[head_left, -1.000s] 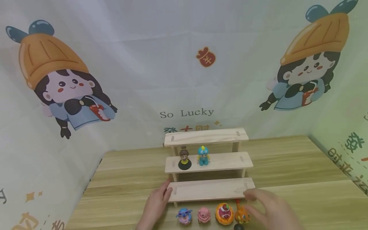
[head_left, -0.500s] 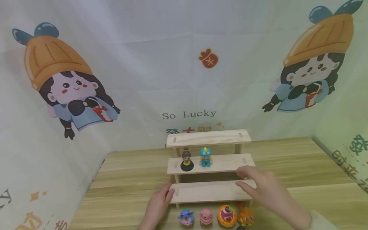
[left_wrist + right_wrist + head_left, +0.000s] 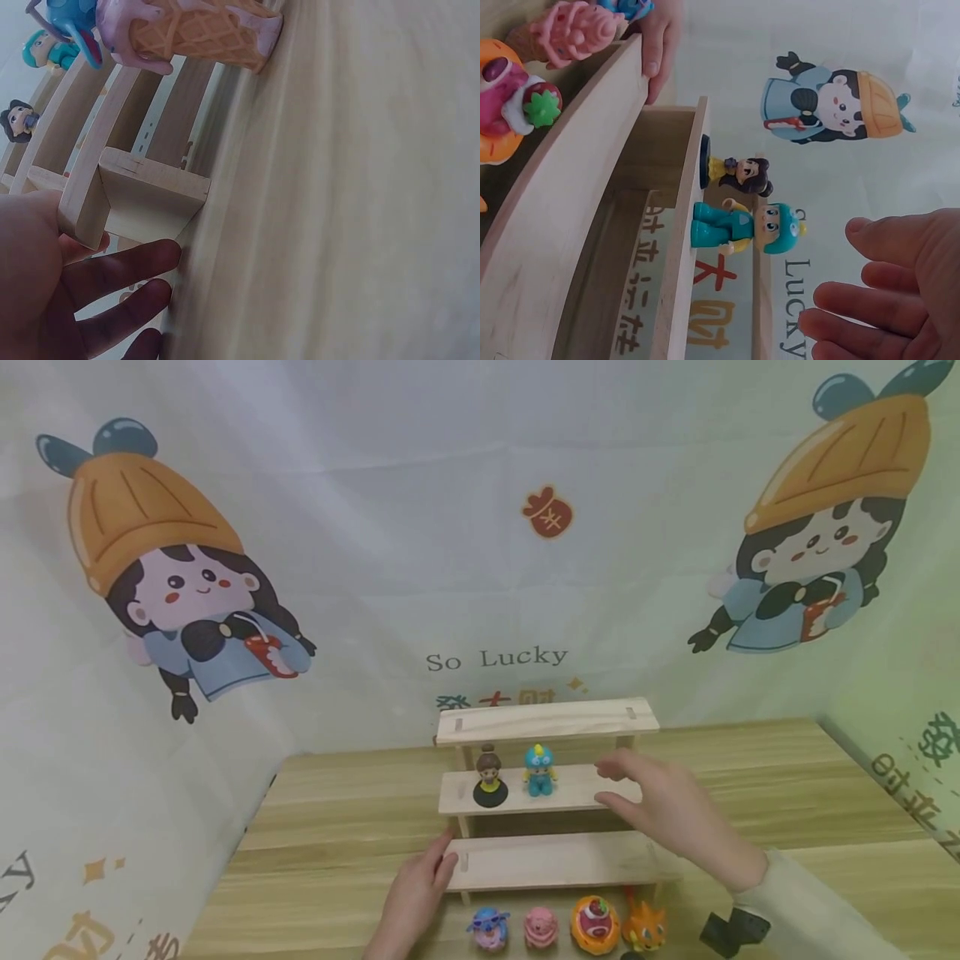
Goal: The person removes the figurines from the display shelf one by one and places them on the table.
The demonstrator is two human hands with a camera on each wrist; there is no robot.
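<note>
A three-tier wooden display shelf (image 3: 551, 860) stands on the table. My left hand (image 3: 412, 889) grips the left end of its lowest tier; in the left wrist view, its other fingers (image 3: 124, 270) stretch past the end support. On the middle tier sit a brown-haired doll figurine (image 3: 490, 781) with a black base and a teal-suited figurine (image 3: 539, 772). My right hand (image 3: 667, 806) hovers over that tier's right end, thumb and fingers apart, holding nothing. In the right wrist view, the right hand (image 3: 892, 292) is apart from the teal figurine (image 3: 742, 229).
Before the shelf stand a blue toy with sunglasses (image 3: 489, 929), a pink toy (image 3: 541, 928), an orange ring-shaped toy (image 3: 595, 925) and an orange spiky toy (image 3: 645, 927). A printed cloth (image 3: 375, 568) hangs behind. A black device (image 3: 735, 932) sits at the right wrist.
My right hand has risen from beside the orange spiky toy to the middle tier, moving away and slightly left. My left hand keeps its place on the shelf. The view has shifted slightly.
</note>
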